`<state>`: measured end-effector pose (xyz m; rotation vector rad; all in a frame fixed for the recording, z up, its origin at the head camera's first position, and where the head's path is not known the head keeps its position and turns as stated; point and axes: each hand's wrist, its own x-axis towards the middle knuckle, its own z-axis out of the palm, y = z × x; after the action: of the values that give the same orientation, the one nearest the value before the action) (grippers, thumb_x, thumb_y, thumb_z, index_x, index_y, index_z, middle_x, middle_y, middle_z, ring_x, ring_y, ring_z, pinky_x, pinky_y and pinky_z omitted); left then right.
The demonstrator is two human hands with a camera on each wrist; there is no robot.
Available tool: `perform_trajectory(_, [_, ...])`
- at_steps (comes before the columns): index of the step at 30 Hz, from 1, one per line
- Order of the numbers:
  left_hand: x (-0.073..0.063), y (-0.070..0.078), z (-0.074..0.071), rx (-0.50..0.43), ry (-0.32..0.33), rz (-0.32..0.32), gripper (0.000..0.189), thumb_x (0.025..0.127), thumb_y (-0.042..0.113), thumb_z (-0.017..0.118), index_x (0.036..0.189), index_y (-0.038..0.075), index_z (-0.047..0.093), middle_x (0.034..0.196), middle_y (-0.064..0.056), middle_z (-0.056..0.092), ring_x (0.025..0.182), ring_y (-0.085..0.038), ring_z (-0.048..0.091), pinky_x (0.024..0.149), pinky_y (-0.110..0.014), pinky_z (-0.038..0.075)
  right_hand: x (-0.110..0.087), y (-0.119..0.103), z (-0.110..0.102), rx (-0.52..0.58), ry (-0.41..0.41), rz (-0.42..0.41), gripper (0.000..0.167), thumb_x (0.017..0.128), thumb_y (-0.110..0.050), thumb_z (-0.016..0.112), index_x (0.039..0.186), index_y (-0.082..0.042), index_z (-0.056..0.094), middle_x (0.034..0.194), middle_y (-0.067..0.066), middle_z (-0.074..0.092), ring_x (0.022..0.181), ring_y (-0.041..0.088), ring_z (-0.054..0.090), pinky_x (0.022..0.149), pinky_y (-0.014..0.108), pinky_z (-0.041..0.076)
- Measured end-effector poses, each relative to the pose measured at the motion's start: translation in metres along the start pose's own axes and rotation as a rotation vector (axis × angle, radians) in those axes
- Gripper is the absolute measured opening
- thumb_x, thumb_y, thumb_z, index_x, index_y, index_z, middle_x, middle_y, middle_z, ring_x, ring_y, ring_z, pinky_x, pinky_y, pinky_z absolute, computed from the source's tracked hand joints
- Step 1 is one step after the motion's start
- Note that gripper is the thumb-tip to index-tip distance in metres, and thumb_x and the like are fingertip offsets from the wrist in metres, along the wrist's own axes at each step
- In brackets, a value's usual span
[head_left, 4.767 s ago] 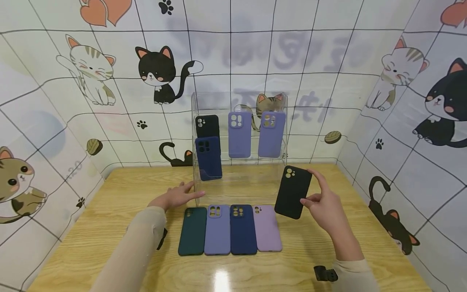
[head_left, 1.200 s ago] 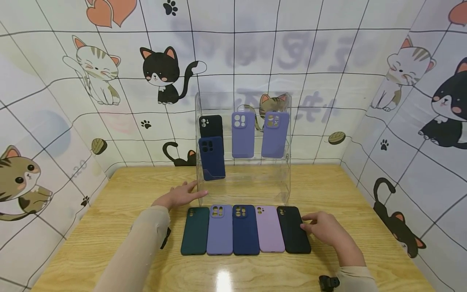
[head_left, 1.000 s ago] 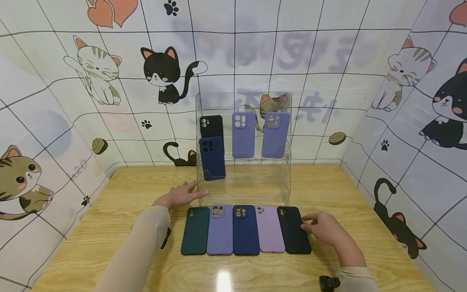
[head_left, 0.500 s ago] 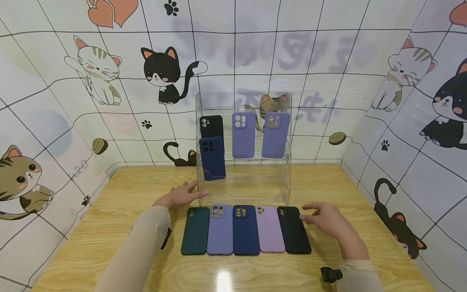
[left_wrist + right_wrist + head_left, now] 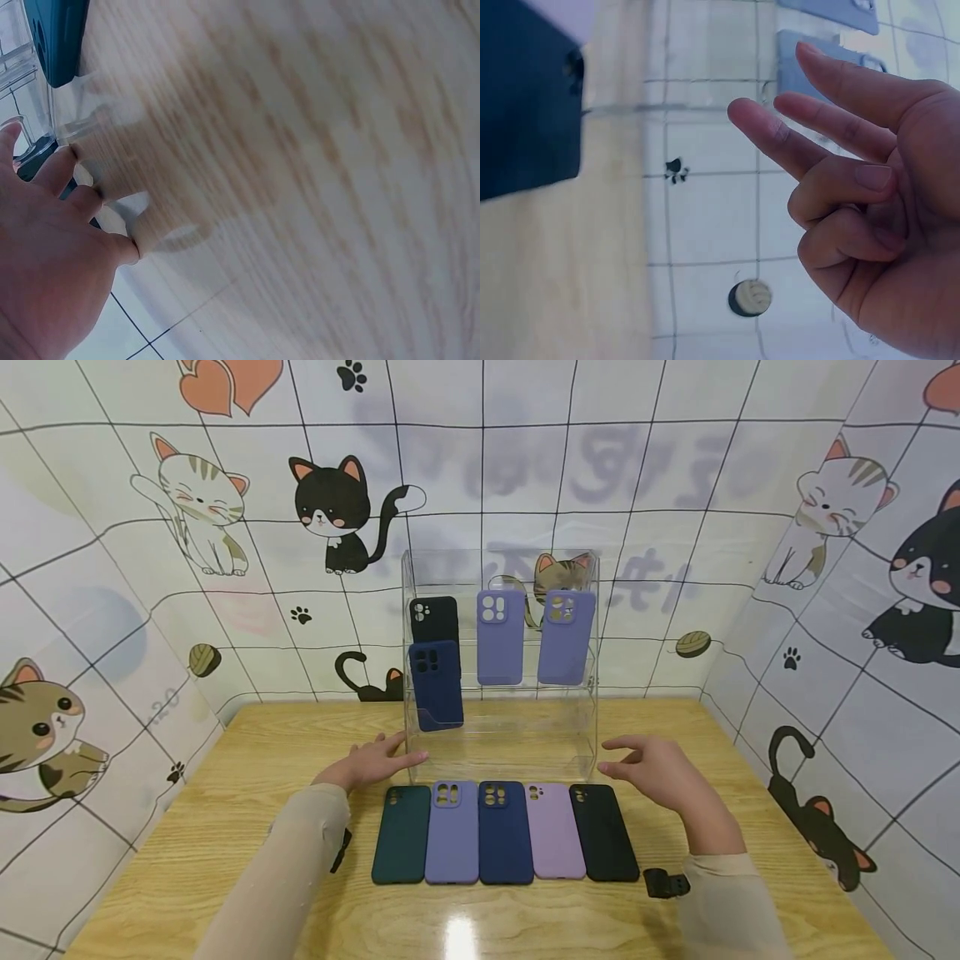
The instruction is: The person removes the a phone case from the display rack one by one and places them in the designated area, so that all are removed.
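Observation:
My left hand (image 5: 369,762) rests at the left side of a clear acrylic stand (image 5: 525,714), fingers spread and fingertips against its edge in the left wrist view. My right hand (image 5: 652,770) holds nothing, raised by the stand's lower right corner. In the right wrist view its thumb and index finger extend apart while other fingers curl. Five or so cases aside, several phone cases lie in a row before the stand: dark green (image 5: 401,835), periwinkle (image 5: 452,835), navy (image 5: 506,835), lilac (image 5: 557,833) and black (image 5: 604,833).
On the stand, a navy phone case (image 5: 437,685) leans low at the left before a black phone case (image 5: 433,618). Two periwinkle phone cases (image 5: 500,639) stand on a higher tier. The wooden table (image 5: 262,760) meets a cat-print backdrop (image 5: 637,468).
The right hand has set the black phone case down at the row's right end, let go of it, and moved up towards the stand. The left hand has stayed at the stand.

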<state>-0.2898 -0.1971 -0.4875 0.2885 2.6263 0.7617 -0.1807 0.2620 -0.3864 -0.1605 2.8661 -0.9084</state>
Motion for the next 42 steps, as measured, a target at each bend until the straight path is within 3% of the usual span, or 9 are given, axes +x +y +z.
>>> perform_trajectory(15, [0.002, -0.002, 0.001, -0.009, 0.004, -0.002, 0.11, 0.09, 0.092, 0.045, 0.173, 0.025, 0.019, 0.178, -0.023, 0.017, 0.167, -0.046, 0.0, 0.128, -0.076, -0.008, 0.025, -0.063, -0.006, 0.035, 0.0, -0.067, 0.052, 0.103, -0.032, 0.072, 0.152, -0.017, 0.061, 0.127, 0.02, 0.077, 0.116, 0.037, 0.074, 0.096, 0.056, 0.06])
perform_trajectory(25, [0.0, -0.001, 0.002, -0.006, 0.004, 0.008, 0.109, 0.092, 0.09, 0.044, 0.173, 0.022, 0.019, 0.177, -0.025, 0.019, 0.166, -0.047, 0.001, 0.127, -0.077, -0.008, 0.047, -0.1, 0.002, 0.072, -0.012, -0.128, 0.053, 0.103, -0.032, 0.073, 0.153, -0.022, 0.06, 0.127, 0.016, 0.077, 0.116, 0.032, 0.075, 0.093, 0.051, 0.061])
perform_trajectory(31, [0.0, -0.004, 0.002, -0.008, 0.009, 0.008, 0.107, 0.092, 0.091, 0.043, 0.173, 0.025, 0.018, 0.177, -0.023, 0.021, 0.167, -0.047, 0.001, 0.127, -0.077, -0.008, 0.063, -0.125, 0.011, 0.121, -0.018, -0.157, 0.063, 0.101, -0.032, 0.075, 0.159, -0.023, 0.052, 0.125, 0.014, 0.079, 0.117, 0.033, 0.075, 0.096, 0.051, 0.06])
perform_trajectory(38, [0.002, -0.004, 0.001, 0.01, 0.003, 0.019, 0.108, 0.091, 0.091, 0.042, 0.173, 0.025, 0.018, 0.176, -0.024, 0.021, 0.166, -0.048, 0.002, 0.126, -0.078, -0.008, 0.087, -0.14, 0.024, 0.195, -0.024, -0.182, 0.076, 0.1, -0.03, 0.077, 0.166, -0.03, 0.039, 0.128, 0.013, 0.078, 0.128, 0.036, 0.069, 0.111, 0.06, 0.053])
perform_trajectory(42, [0.001, -0.002, 0.001, 0.011, 0.0, 0.012, 0.109, 0.091, 0.092, 0.042, 0.173, 0.024, 0.017, 0.177, -0.022, 0.019, 0.166, -0.048, 0.001, 0.126, -0.078, -0.01, 0.103, -0.145, 0.033, 0.234, -0.076, -0.187, 0.09, 0.1, -0.029, 0.078, 0.17, -0.038, 0.023, 0.131, 0.014, 0.076, 0.118, 0.033, 0.074, 0.094, 0.049, 0.06])
